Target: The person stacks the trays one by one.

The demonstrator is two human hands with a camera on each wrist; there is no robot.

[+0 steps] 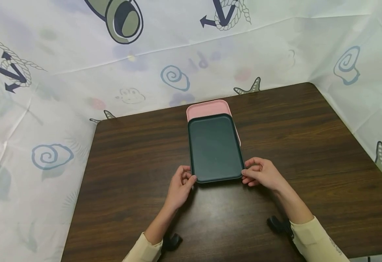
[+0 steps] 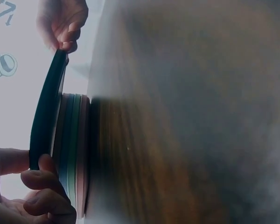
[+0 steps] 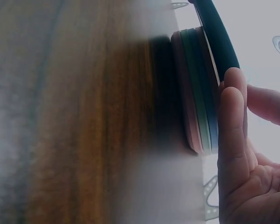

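Note:
A dark green rectangular tray [image 1: 215, 147] is held by both hands at its near corners. My left hand [image 1: 179, 187] pinches the near left corner between thumb and fingers, and my right hand [image 1: 265, 174] pinches the near right one. Beneath it, a pink tray [image 1: 208, 108] shows along the far edge and a little on the right side. Seen from the side in the left wrist view, the pinched tray lies at a tilt over a stack of trays [image 2: 73, 140] in pink, green and blue tones. Its near end is raised off the stack.
The stack stands on a dark wooden table [image 1: 138, 156], near its back edge. A white patterned cloth [image 1: 128, 72] hangs behind the table and along its sides. Black straps with small devices [image 1: 172, 242] sit at both wrists.

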